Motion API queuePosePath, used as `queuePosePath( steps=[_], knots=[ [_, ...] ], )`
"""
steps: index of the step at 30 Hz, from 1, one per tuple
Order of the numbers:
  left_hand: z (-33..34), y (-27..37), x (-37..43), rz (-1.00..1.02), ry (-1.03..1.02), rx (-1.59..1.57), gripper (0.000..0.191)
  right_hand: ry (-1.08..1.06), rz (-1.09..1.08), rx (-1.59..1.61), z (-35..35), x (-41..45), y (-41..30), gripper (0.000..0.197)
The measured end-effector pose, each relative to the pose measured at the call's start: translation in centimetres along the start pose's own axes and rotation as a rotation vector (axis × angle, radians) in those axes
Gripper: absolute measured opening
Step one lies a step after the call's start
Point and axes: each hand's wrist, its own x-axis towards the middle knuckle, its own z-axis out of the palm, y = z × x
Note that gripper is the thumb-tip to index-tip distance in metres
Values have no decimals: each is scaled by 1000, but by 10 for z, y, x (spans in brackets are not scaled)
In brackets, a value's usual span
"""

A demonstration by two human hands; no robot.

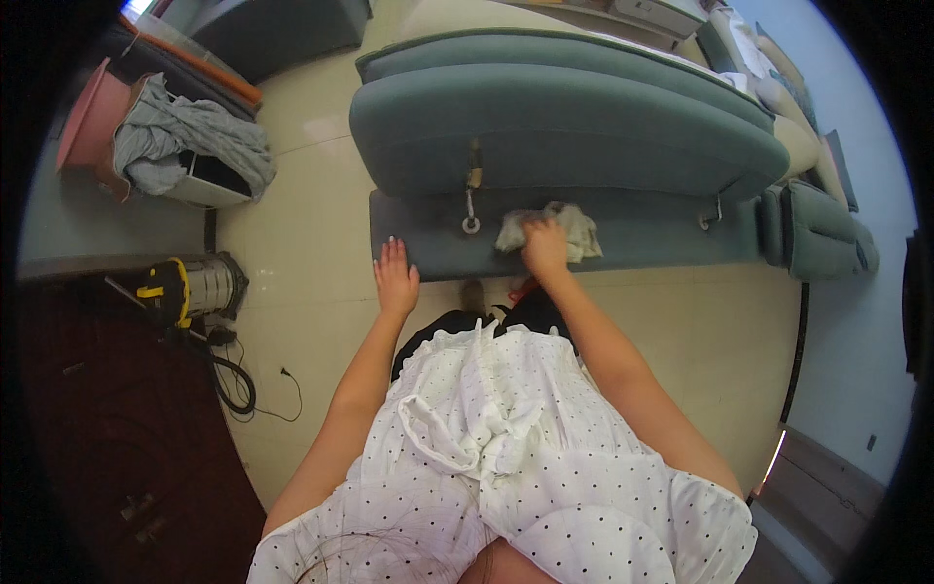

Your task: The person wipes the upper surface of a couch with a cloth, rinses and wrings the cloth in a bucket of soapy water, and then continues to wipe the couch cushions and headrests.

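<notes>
Before me stands a teal upholstered sofa [569, 109], seen from behind, with a wide flat ledge [642, 237] along its back. On that ledge lies a crumpled pale cloth [576, 230]. My right hand [546, 247] grips the cloth from above, pressing it to the ledge's surface; the fingers are partly hidden in its folds. My left hand [396, 277] rests flat on the ledge's left front corner, fingers extended, holding nothing. A metal bracket [471, 219] joins the backrest to the ledge between my hands. Another bracket [708, 217] sits farther right.
To the left on the tiled floor stands a yellow-and-black canister vacuum [197, 288] with its hose [244, 394] and a loose power cord [298, 394]. Grey fabric [197, 135] is draped over a box beside a pink basin [95, 120]. A dark red door [109, 423] is at lower left.
</notes>
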Motion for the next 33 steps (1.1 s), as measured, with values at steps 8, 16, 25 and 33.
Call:
queuePosePath(
  steps=[8, 16, 25, 33],
  knots=[
    [7, 14, 4, -46, 26, 76, 56, 169, 343, 149, -5, 25, -12, 53],
    [17, 9, 0, -26, 120, 111, 57, 312, -224, 12, -2, 3, -13, 40],
    [20, 21, 4, -108, 111, 172, 59, -65, 90, 114, 23, 42, -46, 26],
    [28, 19, 5, -104, 158, 174, 62, 224, -106, 104, 50, 18, -53, 10]
  ],
)
